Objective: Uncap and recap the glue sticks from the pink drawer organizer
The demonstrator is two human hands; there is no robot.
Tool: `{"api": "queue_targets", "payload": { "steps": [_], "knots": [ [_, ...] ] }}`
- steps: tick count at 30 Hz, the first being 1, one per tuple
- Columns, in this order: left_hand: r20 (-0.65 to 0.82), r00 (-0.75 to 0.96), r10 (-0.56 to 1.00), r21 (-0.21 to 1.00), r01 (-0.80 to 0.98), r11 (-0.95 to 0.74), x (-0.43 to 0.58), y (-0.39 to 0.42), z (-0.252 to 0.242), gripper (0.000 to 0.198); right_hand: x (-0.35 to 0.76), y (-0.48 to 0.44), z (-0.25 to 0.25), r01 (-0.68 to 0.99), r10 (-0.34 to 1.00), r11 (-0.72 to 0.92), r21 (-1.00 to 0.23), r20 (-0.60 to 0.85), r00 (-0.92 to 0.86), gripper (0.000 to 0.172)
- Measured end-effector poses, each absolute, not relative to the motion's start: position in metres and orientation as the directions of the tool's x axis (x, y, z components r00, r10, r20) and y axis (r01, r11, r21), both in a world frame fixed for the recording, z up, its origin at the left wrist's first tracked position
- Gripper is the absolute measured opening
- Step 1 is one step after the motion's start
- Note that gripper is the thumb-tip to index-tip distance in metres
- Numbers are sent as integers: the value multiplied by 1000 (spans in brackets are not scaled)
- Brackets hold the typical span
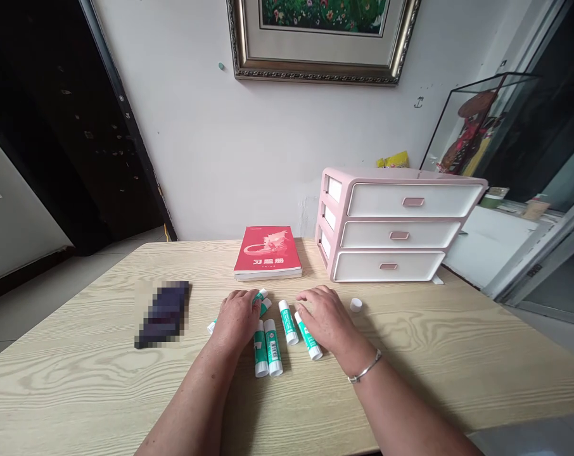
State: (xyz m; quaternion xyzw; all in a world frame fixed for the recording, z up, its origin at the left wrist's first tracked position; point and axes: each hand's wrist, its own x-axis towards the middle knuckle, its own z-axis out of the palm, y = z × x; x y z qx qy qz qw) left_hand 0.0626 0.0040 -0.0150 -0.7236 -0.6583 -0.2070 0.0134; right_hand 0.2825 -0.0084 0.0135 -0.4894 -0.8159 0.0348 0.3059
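Several green-and-white glue sticks lie on the wooden table between my hands. My left hand (239, 316) is closed over glue sticks that lie slantwise under it; their ends stick out on both sides, and my fingertips are partly hidden. Just right of its wrist, a pair of glue sticks (267, 348) lies side by side. Another glue stick (287, 323) lies alone between my hands. My right hand (322, 316) is open, thumb and forefinger apart, beside the rightmost glue stick (309, 339); whether it touches that stick I cannot tell. A white cap (356, 305) lies to its right.
A red book (268, 250) lies behind the glue sticks. At the back right stands a pink-and-white drawer unit (396, 234). On the left of the table (78, 380) lies a dark, pixelated item (166, 313). The wall with a framed picture (320, 66) is behind.
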Motion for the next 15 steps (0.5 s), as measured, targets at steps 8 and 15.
{"api": "queue_targets", "payload": {
  "steps": [8, 15],
  "knots": [
    [457, 84, 886, 312, 917, -248, 73, -5, -13, 30, 257, -6, -8, 827, 860, 480, -293, 341, -379, 34],
    [426, 117, 897, 382, 876, -296, 82, -14, -5, 30, 251, 0, -14, 874, 897, 420, -245, 256, -359, 46]
  ]
}}
